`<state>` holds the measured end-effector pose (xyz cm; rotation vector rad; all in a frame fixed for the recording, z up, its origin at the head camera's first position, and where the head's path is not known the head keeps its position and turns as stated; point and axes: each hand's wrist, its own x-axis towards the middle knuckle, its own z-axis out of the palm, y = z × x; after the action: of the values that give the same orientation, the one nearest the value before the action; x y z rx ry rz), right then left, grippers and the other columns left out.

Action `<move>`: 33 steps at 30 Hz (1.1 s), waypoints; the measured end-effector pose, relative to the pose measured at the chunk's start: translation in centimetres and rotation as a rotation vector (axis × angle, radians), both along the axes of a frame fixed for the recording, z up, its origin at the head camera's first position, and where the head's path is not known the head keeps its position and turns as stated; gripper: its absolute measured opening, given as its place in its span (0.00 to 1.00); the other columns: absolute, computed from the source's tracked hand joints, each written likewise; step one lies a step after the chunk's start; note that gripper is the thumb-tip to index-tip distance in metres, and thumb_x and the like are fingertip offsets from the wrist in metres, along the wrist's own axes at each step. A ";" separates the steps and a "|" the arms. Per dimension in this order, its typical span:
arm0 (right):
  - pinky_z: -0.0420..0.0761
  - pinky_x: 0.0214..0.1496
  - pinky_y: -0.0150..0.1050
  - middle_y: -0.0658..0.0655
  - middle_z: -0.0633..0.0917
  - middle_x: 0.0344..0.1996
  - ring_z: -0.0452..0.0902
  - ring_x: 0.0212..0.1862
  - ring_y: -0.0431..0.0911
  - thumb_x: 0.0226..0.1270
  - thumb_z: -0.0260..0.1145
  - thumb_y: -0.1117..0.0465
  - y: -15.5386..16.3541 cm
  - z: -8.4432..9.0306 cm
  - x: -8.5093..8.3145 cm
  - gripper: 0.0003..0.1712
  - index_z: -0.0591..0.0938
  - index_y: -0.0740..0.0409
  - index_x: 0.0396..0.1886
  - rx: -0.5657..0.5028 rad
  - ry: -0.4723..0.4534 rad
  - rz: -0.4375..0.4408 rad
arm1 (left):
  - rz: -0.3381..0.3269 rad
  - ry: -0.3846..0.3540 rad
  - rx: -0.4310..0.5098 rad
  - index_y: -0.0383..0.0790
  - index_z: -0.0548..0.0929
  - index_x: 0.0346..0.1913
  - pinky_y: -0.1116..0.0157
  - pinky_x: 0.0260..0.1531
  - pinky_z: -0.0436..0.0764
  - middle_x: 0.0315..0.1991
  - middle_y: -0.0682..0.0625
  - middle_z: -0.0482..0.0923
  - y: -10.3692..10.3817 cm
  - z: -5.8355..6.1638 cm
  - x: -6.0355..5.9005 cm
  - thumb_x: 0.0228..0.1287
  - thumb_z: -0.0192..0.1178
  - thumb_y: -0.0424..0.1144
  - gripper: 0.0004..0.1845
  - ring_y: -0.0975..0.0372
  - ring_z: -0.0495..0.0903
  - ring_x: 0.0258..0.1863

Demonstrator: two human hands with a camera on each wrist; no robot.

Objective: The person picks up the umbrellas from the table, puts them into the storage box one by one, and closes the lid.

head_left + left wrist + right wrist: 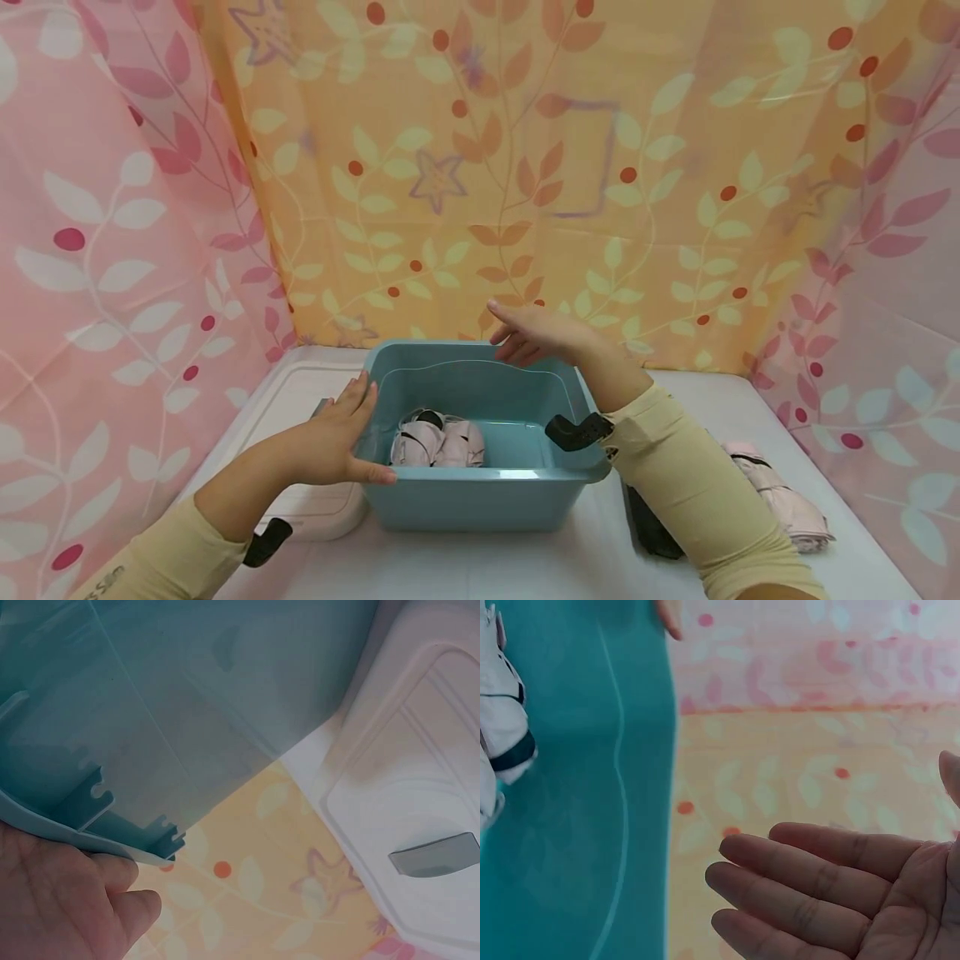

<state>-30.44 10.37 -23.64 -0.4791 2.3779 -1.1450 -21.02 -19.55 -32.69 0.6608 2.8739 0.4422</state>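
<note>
Bin: teal plastic bin (480, 492) stands mid-tabletop, just in front of the person.
Contents: folded pale pink umbrella (437, 442) with a dark strap lies on the bin floor, toward 9 o'clock.
Left hand: left hand (341, 437) holds the bin's rim at the 8 o'clock corner, thumb along the near edge, fingers laid up the outer wall; the grip is curled round the rim.
Right hand: right hand (536, 333) hovers over the far rim at 1 o'clock, grip spread, fingers straight, touching nothing.
Lid: white lid (300, 400) lies flat at 9 o'clock, touching the bin's side.
Other umbrellas: second pink umbrella (783, 500) and a black one (652, 529) lie at 4 o'clock, behind the right sleeve.
Tabletop: white tabletop (525, 567), patterned curtains around it.
</note>
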 end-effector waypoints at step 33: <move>0.75 0.52 0.48 0.65 0.81 0.46 0.77 0.50 0.56 0.72 0.42 0.44 17.9 -1.3 3.6 0.36 0.68 0.74 0.58 -0.090 0.201 -0.172 | 0.002 0.016 0.006 0.31 0.39 0.70 0.40 0.62 0.40 0.71 0.38 0.28 -0.3 -0.6 -0.4 0.37 0.56 0.75 0.68 0.46 0.31 0.70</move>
<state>-26.86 28.30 -24.91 -0.4446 2.5897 -1.3411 -21.40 -19.82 -33.33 0.6649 2.8894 0.4477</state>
